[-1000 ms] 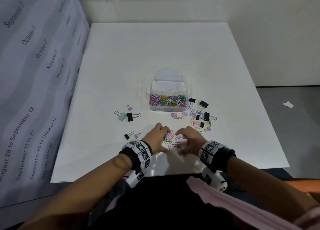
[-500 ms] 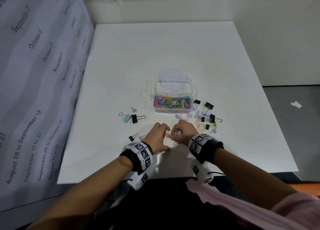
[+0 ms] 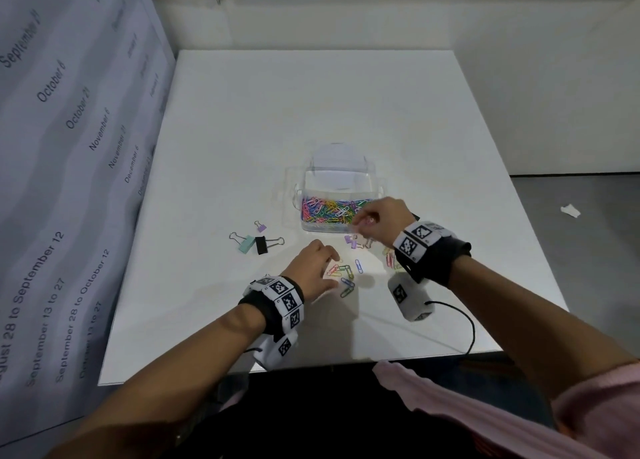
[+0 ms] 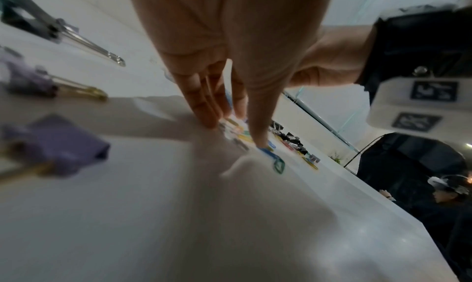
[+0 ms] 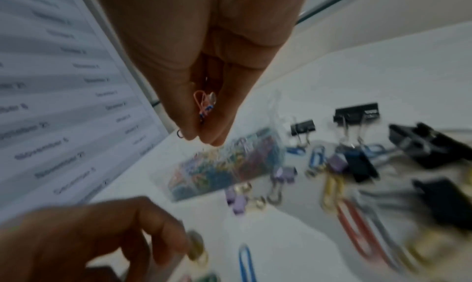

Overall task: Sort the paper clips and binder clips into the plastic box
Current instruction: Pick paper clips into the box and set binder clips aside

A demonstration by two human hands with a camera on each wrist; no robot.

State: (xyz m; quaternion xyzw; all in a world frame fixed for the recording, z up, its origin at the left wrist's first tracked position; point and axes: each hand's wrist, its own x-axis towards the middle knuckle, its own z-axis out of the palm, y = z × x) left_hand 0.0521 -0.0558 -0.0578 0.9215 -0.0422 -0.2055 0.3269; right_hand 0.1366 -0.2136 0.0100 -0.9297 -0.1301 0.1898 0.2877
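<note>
The clear plastic box (image 3: pixel 302 195) stands mid-table, its near compartment full of coloured paper clips (image 3: pixel 325 210). My right hand (image 3: pixel 366 221) hovers at the box's front right corner and pinches a few paper clips (image 5: pixel 202 103) between thumb and fingers (image 5: pixel 217 137). My left hand (image 3: pixel 329 262) rests on the table, its straight fingers (image 4: pixel 208 121) and thumb touching the loose paper clips (image 3: pixel 346 276). Purple binder clips (image 3: pixel 350 240) lie just under the right hand. Black binder clips (image 5: pixel 356 113) lie right of the box, hidden by my right wrist in the head view.
A teal binder clip (image 3: pixel 246 244), a black one (image 3: pixel 260 245) and a small purple one (image 3: pixel 261 228) lie left of the box. A printed calendar sheet (image 3: pixel 69 181) hangs along the table's left edge. A cable (image 3: pixel 467 330) trails from my right wrist over the front edge.
My right hand has lifted off the loose pile with a few paper clips and moved forward to the box. My left hand has stayed at the pile.
</note>
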